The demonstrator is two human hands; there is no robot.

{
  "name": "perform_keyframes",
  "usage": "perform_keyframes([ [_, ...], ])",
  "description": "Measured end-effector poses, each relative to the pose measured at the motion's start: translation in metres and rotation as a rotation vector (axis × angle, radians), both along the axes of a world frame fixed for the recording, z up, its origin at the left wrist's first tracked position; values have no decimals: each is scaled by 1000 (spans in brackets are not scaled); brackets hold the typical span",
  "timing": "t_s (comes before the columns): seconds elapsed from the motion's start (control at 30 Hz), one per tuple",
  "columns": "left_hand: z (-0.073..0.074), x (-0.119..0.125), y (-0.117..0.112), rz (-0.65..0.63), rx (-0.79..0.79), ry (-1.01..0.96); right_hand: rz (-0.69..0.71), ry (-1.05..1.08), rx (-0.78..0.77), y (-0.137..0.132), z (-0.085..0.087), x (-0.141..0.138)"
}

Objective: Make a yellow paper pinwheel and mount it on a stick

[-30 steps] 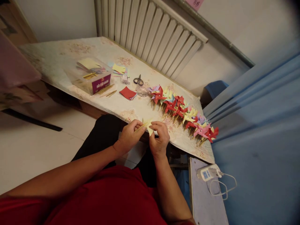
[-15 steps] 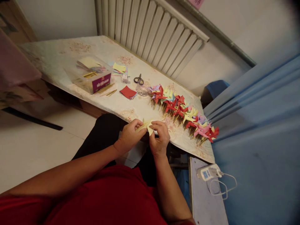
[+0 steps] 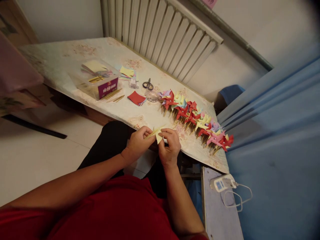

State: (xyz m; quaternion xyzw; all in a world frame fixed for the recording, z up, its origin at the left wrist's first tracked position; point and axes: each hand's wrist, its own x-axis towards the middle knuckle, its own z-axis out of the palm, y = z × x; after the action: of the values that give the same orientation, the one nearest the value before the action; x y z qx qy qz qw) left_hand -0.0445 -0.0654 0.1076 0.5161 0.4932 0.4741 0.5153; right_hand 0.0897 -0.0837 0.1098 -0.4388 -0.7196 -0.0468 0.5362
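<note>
Between my hands, over the table's front edge, is a yellow paper pinwheel point(image 3: 158, 136) with a thin stick at its left side. My left hand point(image 3: 141, 141) is closed, thumb and fingertips pinching the stick against the paper. My right hand point(image 3: 170, 145) has its thumb and curled fingers on the paper's right side. One pointed blade hangs down between the two hands. The pinwheel's centre is partly covered by my fingers. Several finished pinwheels point(image 3: 192, 117), red, yellow, pink and purple, stand in rows to the right on the table.
On the flowered tablecloth point(image 3: 100, 108) lie red paper sheets point(image 3: 136, 98), loose sticks point(image 3: 117, 99), scissors point(image 3: 148, 84), a small clear dish point(image 3: 151, 96) and yellow paper point(image 3: 127, 71). A plastic box point(image 3: 107, 88) stands at left. A white power strip point(image 3: 221, 183) rests on a side surface at right.
The yellow paper has turned and shifted slightly between my fingers, its upper blades now looking flatter. Both hands keep their hold, moving only a little.
</note>
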Motion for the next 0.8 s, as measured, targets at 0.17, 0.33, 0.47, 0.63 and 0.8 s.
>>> perform_keyframes([
  [0.17,-4,-4,3,-75,-109,-177,-39,13,-35,-5,-2,1],
  [0.33,-10,-11,13,-194,-288,-451,-133,110,-50,-11,-9,9],
  [0.47,-9,-13,18,-212,-441,-634,-190,134,-115,-16,-22,17],
  [0.63,-7,-13,19,-235,-524,-713,-219,169,-197,-23,-45,22],
  [0.8,-9,-11,21,-239,-574,-742,-187,286,-333,-31,-65,16],
])
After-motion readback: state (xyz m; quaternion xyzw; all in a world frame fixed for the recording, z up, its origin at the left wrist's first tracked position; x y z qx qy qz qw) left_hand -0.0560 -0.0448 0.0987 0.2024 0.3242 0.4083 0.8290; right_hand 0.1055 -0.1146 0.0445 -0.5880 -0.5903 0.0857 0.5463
